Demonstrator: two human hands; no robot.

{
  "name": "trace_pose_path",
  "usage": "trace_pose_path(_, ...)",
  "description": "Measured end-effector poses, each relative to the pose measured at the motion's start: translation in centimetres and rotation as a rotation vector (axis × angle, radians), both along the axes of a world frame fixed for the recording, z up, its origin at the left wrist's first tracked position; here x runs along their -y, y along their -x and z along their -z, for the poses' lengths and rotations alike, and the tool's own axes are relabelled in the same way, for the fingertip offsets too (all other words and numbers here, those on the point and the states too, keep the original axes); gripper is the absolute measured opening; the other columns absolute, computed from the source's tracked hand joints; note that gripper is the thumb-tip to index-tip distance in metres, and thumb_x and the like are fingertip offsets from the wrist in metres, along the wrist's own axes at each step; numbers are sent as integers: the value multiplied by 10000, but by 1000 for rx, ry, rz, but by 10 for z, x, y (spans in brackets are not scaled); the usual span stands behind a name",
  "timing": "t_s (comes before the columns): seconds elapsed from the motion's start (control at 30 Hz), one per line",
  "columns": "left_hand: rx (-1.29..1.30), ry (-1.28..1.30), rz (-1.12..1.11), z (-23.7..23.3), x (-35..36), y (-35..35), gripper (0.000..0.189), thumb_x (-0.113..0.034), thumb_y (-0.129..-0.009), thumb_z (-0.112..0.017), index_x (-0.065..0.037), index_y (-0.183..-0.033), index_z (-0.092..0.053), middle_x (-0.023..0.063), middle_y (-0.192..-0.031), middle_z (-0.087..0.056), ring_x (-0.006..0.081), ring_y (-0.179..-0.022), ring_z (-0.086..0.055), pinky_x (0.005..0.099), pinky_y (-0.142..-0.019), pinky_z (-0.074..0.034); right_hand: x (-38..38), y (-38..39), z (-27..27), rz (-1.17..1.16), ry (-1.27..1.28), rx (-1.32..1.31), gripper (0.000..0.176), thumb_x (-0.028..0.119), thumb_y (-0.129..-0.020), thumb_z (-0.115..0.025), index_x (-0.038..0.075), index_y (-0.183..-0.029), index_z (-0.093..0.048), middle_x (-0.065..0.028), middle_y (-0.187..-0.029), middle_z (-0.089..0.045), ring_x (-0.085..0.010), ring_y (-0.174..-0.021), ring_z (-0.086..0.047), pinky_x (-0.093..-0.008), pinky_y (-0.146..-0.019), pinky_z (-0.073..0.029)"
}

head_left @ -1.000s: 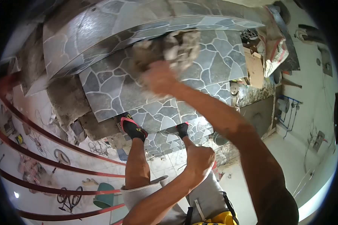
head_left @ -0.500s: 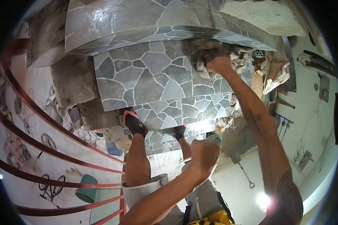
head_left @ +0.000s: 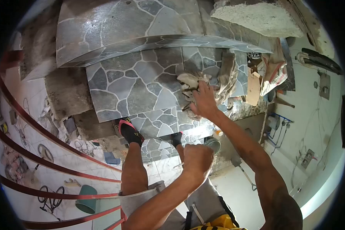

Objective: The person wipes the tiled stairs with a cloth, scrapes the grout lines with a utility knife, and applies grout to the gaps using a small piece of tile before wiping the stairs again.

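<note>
My right hand is on a crumpled, dirty beige rag, its fingers bent into the cloth. The rag lies bunched on the right part of a step tread covered in grey stone-pattern tile with pale joint lines. My left hand is closed in a fist above my lap, away from the tiles. A thin pale stick-like thing pokes out on the fist's left side; the rest of it is hidden by the fingers.
Curved red railings run along the left. A cardboard piece and a sack stand right of the step. Below are a bucket, a shovel and a green bucket. My feet are on lower steps.
My right hand has drawn the rag from the back of the tread toward me and to the left. The left fist stays closed, and the view has shifted slightly.
</note>
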State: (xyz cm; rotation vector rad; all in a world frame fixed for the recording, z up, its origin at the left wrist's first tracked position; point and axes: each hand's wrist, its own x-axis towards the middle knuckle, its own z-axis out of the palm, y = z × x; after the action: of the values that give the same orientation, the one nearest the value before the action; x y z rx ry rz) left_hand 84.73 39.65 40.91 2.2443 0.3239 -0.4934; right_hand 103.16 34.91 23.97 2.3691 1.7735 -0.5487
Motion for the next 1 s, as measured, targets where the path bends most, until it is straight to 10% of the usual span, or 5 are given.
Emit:
trace_pose_path(0.17, 153, -122, -20, 69, 41, 27, 86, -140, -820, -606, -127, -772, -676, 60, -696, -667, 230, -665, -683, 393, -563, -483, -14, -11, 11, -27, 80, -133, 578, 354, -667, -714, -27, -1092, -629, -325, -1271, -478, -446, -1228, -454, -539, -958, -409)
trace_pose_path(0.2, 126, -52, -11, 12, -16, 7, 93, -121, -840, -598, -56, -904, -615, 132, -700, -651, 299, -647, -681, 427, -587, -533, -10, -8, 7, -65, 97, -61, 579, 360, -681, -706, -35, -1095, -621, -319, -1264, -475, -433, -1210, -452, -539, -936, -419)
trace_pose_path(0.6, 91, 159, -277, -16, -71, 2, 392, -101, -935, -542, 60, -1288, -484, 248, -1125, -588, 386, -987, -609, 440, -854, -488, -2, -12, 1, -150, -52, 71, 582, 410, -724, -672, 5, -1135, -597, -281, -1311, -453, -406, -1236, -419, -472, -934, -401)
trace_pose_path(1.0, 266, -233, -491, 20, -72, 20, 394, -17, -901, -551, 84, -1273, -471, 281, -1203, -563, 419, -1078, -585, 459, -901, -493, 4, -22, 12, 25, -40, -114, 609, 424, -766, -630, 49, -1244, -582, -228, -1365, -435, -396, -1269, -403, -516, -1028, -378)
